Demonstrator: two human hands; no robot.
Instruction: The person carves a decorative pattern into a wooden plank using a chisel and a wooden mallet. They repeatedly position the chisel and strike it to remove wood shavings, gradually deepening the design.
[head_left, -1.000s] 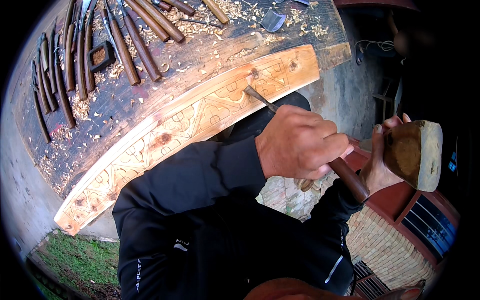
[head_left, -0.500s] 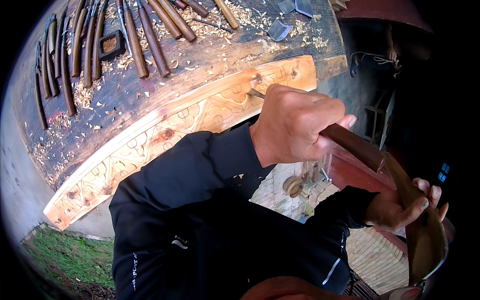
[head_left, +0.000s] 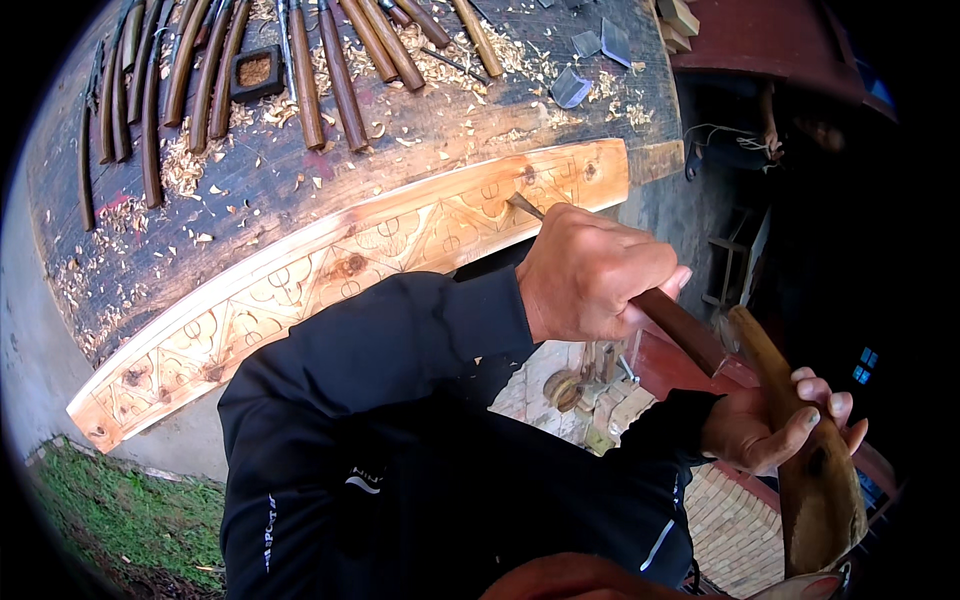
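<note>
Left hand (head_left: 590, 275) clenched round chisel (head_left: 640, 300), tip set in carved plank (head_left: 330, 270) on counter (head_left: 280, 170). Right hand (head_left: 770, 430) gripped mallet (head_left: 810, 470), drawn back. Carving step underway; next likely needs strike on chisel's butt.

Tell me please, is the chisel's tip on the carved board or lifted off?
On it: the chisel tip meets the carved board.

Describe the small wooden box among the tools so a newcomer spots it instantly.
On the dark workbench, look at the row of wooden-handled chisels along the far edge. The small box sits between them: squat, rectangular and open-topped, unlike the long slender handles beside it.
</note>
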